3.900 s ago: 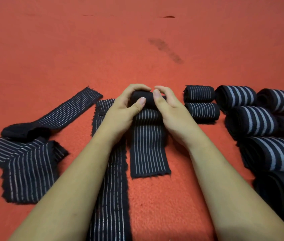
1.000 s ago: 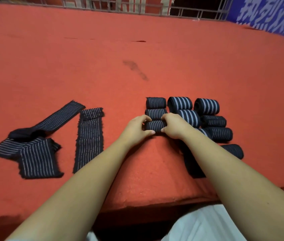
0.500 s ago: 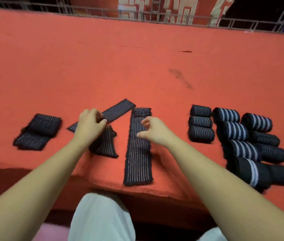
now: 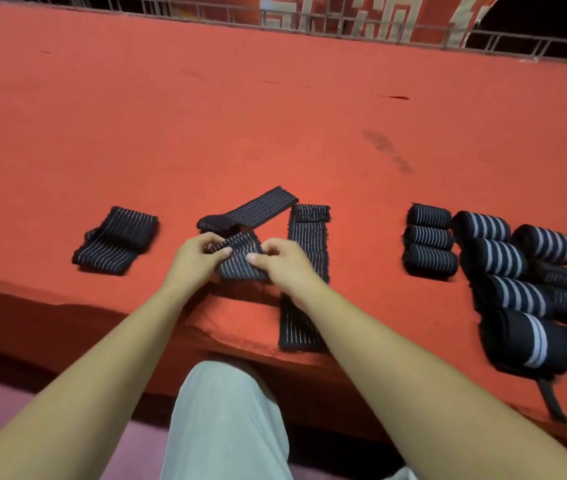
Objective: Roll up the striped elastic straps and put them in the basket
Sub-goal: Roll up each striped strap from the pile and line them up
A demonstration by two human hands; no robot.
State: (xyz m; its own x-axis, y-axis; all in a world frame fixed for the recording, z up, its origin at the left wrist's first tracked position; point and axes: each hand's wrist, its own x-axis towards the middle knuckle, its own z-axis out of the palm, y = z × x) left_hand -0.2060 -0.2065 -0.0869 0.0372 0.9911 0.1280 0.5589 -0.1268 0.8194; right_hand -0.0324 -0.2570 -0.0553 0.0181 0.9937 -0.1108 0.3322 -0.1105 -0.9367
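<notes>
A dark striped elastic strap (image 4: 240, 258) lies near the front edge of the red table (image 4: 275, 116), its far end running diagonally up to the right. My left hand (image 4: 195, 261) pinches its left side and my right hand (image 4: 285, 265) pinches its right side. A long flat strap (image 4: 304, 271) lies straight just right of my hands, partly under my right wrist. A folded strap (image 4: 115, 240) sits apart on the left. No basket is in view.
Three thin-striped rolled straps (image 4: 429, 240) stand in a column on the right, with several wider-striped rolls (image 4: 504, 268) beside them. A metal railing (image 4: 344, 22) runs behind the table's far edge. My trouser leg (image 4: 226, 420) shows below the table.
After setting a finished roll beside the other rolls, both hands moved left. My right hand came over from the flat strap, and now both hands pinch the crumpled strap.
</notes>
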